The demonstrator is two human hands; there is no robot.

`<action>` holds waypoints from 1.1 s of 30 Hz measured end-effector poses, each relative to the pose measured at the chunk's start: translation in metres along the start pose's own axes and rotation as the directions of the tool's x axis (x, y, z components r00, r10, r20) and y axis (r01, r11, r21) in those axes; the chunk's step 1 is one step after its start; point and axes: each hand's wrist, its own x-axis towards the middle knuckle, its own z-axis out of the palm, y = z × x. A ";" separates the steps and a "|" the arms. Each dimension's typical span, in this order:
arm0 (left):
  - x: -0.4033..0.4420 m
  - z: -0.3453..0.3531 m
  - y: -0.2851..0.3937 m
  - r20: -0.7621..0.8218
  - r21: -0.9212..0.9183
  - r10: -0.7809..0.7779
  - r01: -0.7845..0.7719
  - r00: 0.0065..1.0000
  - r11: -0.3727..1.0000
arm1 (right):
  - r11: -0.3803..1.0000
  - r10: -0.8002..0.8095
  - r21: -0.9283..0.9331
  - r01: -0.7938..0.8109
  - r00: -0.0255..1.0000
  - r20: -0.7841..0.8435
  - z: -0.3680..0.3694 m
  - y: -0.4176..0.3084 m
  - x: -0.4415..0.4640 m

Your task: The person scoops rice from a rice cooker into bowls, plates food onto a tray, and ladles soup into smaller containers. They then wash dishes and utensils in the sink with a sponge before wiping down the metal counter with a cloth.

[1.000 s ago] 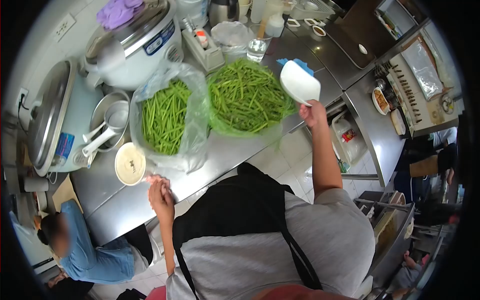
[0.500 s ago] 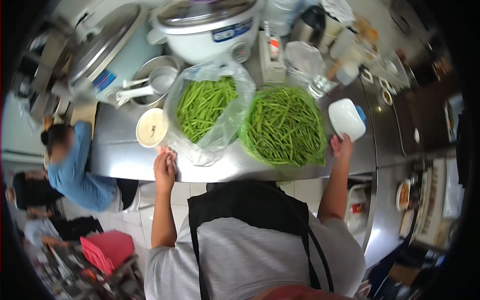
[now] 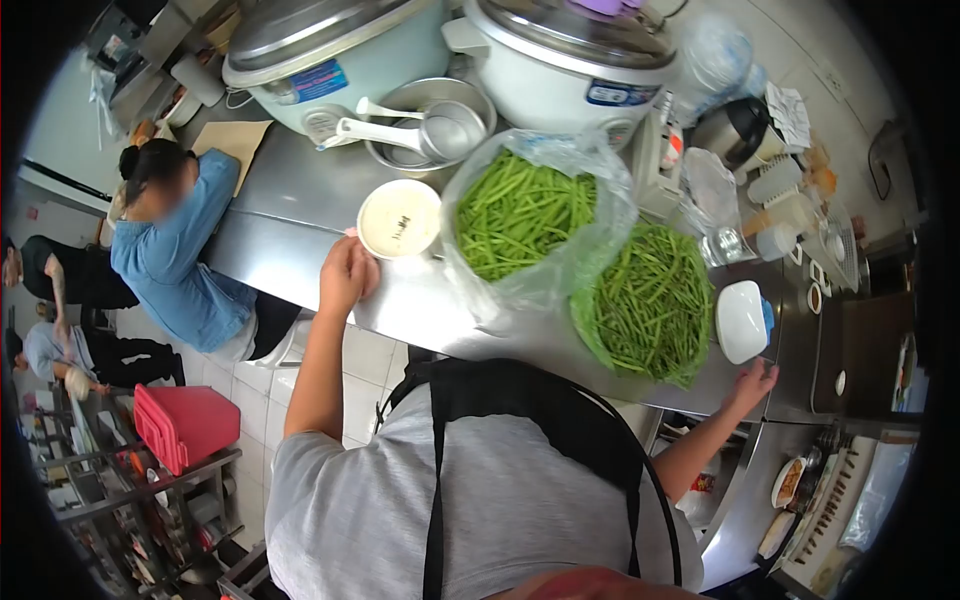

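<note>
My left hand [image 3: 345,272] is closed at the counter's front edge around something pinkish, mostly hidden by the fingers. Just beyond it stands a round cream-coloured tub [image 3: 399,218] with small dark marks in its middle. To the tub's right, a clear plastic bag [image 3: 480,290] lies open around cut green beans [image 3: 525,215]. Beside that, a green bag [image 3: 592,325] holds longer, darker green beans [image 3: 652,300]. My right hand [image 3: 752,386] is open, fingers apart, just below a white square dish [image 3: 741,322] and not gripping it. Something blue sits against the dish's right side.
Two large rice cookers [image 3: 335,60] line the back, with a metal bowl [image 3: 472,105] holding white-handled ladles in front. A kettle [image 3: 730,132] and bottles stand back right. A person in a blue shirt [image 3: 180,260] leans on the counter at left. A red bin [image 3: 185,425] stands behind.
The view has turned left, so the counter things appear further right. My right hand has come off the white dish, its fingers now spread. My left hand stays near the tub, still closed.
</note>
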 end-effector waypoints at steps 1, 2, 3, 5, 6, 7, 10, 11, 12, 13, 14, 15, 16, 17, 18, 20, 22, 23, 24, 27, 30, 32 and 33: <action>0.006 -0.007 -0.003 -0.010 0.035 0.032 -0.031 0.999 0.999 | 0.997 -0.074 0.038 0.073 0.997 0.022 0.010 -0.014 -0.005; 0.013 -0.015 -0.006 -0.016 0.066 0.070 -0.069 0.997 0.995 | 0.986 -0.147 0.078 0.144 0.989 0.033 0.019 -0.029 -0.012; 0.022 -0.022 -0.013 -0.016 0.095 0.113 -0.111 0.993 0.989 | 0.980 -0.194 0.065 0.190 0.979 0.058 0.034 -0.054 -0.030; 0.043 -0.038 -0.042 -0.009 0.088 0.132 -0.131 0.991 0.987 | 0.962 -0.275 0.038 0.272 0.955 0.115 0.071 -0.101 -0.065; 0.055 -0.048 -0.059 -0.010 0.079 0.151 -0.150 0.988 0.986 | 0.950 -0.310 0.025 0.310 0.939 0.150 0.091 -0.120 -0.079; 0.068 -0.053 -0.073 -0.014 0.069 0.173 -0.171 0.985 0.983 | 0.917 -0.394 0.029 0.397 0.894 0.212 0.115 -0.140 -0.094; 0.100 -0.084 -0.088 0.041 -0.025 0.119 -0.118 0.992 0.993 | 0.819 -0.516 0.012 0.573 0.729 0.450 0.188 -0.200 -0.140; 0.107 -0.091 -0.097 0.059 -0.044 0.124 -0.122 0.991 0.992 | 0.785 -0.542 0.030 0.618 0.664 0.515 0.213 -0.218 -0.154; 0.111 -0.097 -0.106 0.060 -0.060 0.115 -0.111 0.992 0.992 | 0.750 -0.561 0.052 0.659 0.593 0.577 0.236 -0.235 -0.165; 0.113 -0.101 -0.114 0.060 -0.076 0.105 -0.101 0.993 0.992 | 0.706 -0.575 0.034 0.707 0.545 0.610 0.258 -0.255 -0.177; 0.115 -0.106 -0.122 0.058 -0.090 0.094 -0.089 0.994 0.992 | 0.659 -0.583 0.019 0.752 0.495 0.644 0.280 -0.274 -0.187; 0.115 -0.109 -0.134 0.046 -0.080 0.121 -0.117 0.992 0.990 | 0.626 -0.591 0.017 0.780 0.460 0.662 0.302 -0.291 -0.190; 0.115 -0.111 -0.148 0.034 -0.068 0.147 -0.144 0.989 0.987 | 0.593 -0.596 0.016 0.805 0.426 0.681 0.324 -0.305 -0.190; 0.114 -0.112 -0.157 0.022 -0.056 0.173 -0.171 0.985 0.984 | 0.556 -0.595 -0.014 0.831 0.410 0.691 0.346 -0.318 -0.187; 0.114 -0.114 -0.158 0.015 -0.086 0.144 -0.142 0.989 0.986 | 0.517 -0.591 -0.044 0.855 0.393 0.704 0.367 -0.330 -0.180; 0.115 -0.123 -0.150 -0.004 -0.146 0.084 -0.084 0.996 0.986 | 0.373 -0.618 -0.323 0.870 0.493 0.612 0.414 -0.339 -0.151; 0.117 -0.130 -0.145 -0.013 -0.171 0.108 -0.109 0.994 0.979 | 0.378 -0.504 -0.615 0.692 0.711 0.491 0.441 -0.357 -0.154; 0.122 -0.132 -0.139 -0.018 -0.182 0.120 -0.121 0.993 0.976 | 0.401 -0.461 -0.661 0.634 0.763 0.452 0.449 -0.361 -0.157; 0.127 -0.137 -0.125 -0.014 -0.201 0.132 -0.132 0.991 0.971 | 0.423 -0.414 -0.702 0.573 0.811 0.412 0.456 -0.364 -0.160; 0.149 -0.144 -0.092 0.035 -0.163 0.319 -0.310 0.947 0.937 | 0.443 -0.423 -0.599 0.667 0.744 0.516 0.478 -0.349 -0.117; 0.174 -0.142 -0.038 0.084 -0.162 0.413 -0.397 0.907 0.903 | 0.818 -0.502 -0.044 0.574 0.748 0.433 0.477 -0.347 -0.072; 0.195 -0.133 0.004 0.097 -0.203 0.499 -0.474 0.861 0.857 | 0.823 -0.493 0.484 0.297 0.796 0.351 0.446 -0.364 -0.070; 0.206 -0.124 0.026 0.083 -0.244 0.548 -0.516 0.832 0.821 | 0.706 -0.496 0.694 0.141 0.798 0.342 0.408 -0.387 -0.088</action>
